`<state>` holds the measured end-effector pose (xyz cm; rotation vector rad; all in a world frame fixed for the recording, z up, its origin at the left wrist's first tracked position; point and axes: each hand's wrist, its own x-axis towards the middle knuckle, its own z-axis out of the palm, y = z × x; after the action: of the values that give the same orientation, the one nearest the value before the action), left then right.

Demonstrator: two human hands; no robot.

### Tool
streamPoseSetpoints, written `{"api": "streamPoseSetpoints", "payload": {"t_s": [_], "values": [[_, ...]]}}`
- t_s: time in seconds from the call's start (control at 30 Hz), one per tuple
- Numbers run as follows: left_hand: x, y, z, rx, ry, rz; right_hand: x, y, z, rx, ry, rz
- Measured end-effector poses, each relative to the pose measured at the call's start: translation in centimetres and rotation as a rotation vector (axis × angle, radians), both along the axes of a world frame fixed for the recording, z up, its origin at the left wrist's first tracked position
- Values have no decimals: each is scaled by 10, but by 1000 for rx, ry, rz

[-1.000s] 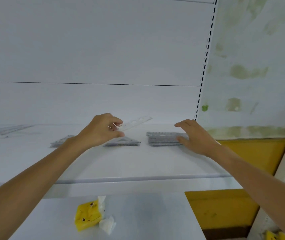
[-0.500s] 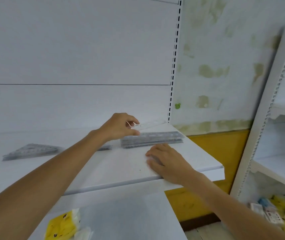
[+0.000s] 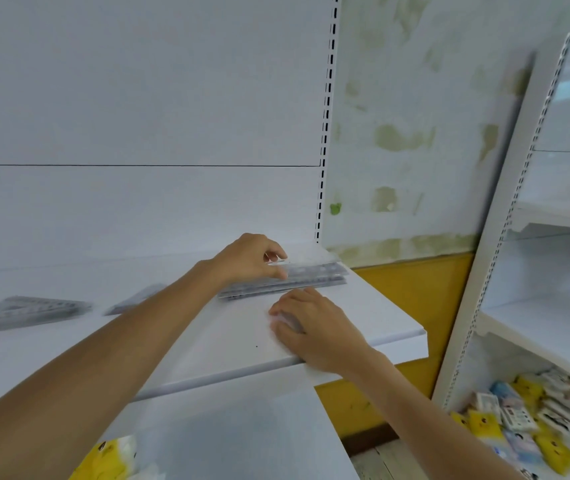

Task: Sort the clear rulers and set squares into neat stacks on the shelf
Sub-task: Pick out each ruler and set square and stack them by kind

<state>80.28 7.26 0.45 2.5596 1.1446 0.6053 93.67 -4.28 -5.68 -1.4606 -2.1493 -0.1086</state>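
A stack of clear rulers lies at the right end of the white shelf. My left hand pinches one clear ruler by its left end, low over the top of that stack. My right hand rests on the shelf board in front of the stack, fingers loosely bent, holding nothing. Two piles of clear set squares lie further left on the same shelf; my left forearm partly hides the nearer pile.
A perforated upright ends the shelf bay on the right. Another white shelf unit stands at the far right, with several small packets heaped below. A yellow packet lies on the lower shelf.
My left hand carried the ruler right and down onto the ruler stack. My right hand drew back from the stack to the shelf's front. The view swung right.
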Motion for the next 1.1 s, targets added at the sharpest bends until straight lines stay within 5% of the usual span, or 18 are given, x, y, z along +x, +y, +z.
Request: {"api": "streamPoseSetpoints", "payload": {"t_s": [0.33,0.57,0.83,1.1], "values": [[3,8,-9,-44,-37,21,1,0,3,-16,35,4],[-22,-3,-10,101,-127,121,4,3,12,-108,85,35],[-139,-24,3,155,-118,288,-30,35,63,-70,253,18],[-300,-83,-7,119,-119,573,-190,86,114,29,238,238]]}}
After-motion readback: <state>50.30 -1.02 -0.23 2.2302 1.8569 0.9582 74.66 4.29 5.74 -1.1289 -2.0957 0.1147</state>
